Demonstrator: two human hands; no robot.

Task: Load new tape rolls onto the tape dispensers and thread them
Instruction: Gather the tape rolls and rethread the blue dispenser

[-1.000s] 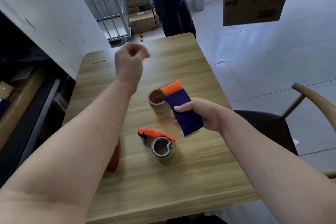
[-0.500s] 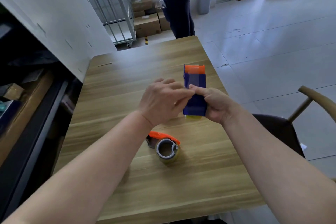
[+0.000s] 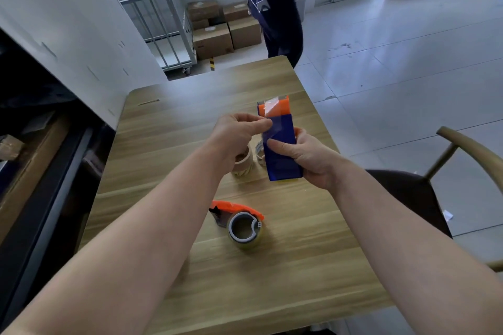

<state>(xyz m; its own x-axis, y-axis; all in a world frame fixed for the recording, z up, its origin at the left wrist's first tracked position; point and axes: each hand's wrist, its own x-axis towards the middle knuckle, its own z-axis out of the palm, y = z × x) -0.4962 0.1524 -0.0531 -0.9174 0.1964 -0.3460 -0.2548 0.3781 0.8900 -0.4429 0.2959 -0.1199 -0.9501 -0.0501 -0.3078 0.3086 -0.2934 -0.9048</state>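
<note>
The right hand is wrapped round the blue plastic tape dispenser with the orange end, thumb on its flat face. It holds it up over the light wooden table, orange end pointing away from the person. The left hand pinches the edge of a strip of clear shiny tape w/ thumb & first finger, & the strip lies over the orange end. Looks like the threading step. To do it well: pull the strip flat & straight along the dispenser, no twist, & lay it over the cutting edge so a short bit hangs past. The right hand should grip tight so the dispenser can't turn. A second orange dispenser w/ a clear roll on it lies on the table nearer the person, prob. loaded already. Hard to see: the roll inside the blue dispenser is hidden, only a yellowish bit shows at the bottom. Can't tell where the cutter teeth are. A brown cardboard core stands behind the left wrist, half hidden. A pale tape roll peeks out just beside it, mostly behind the blue dispenser; can't tell if it's new or used up.
</note>
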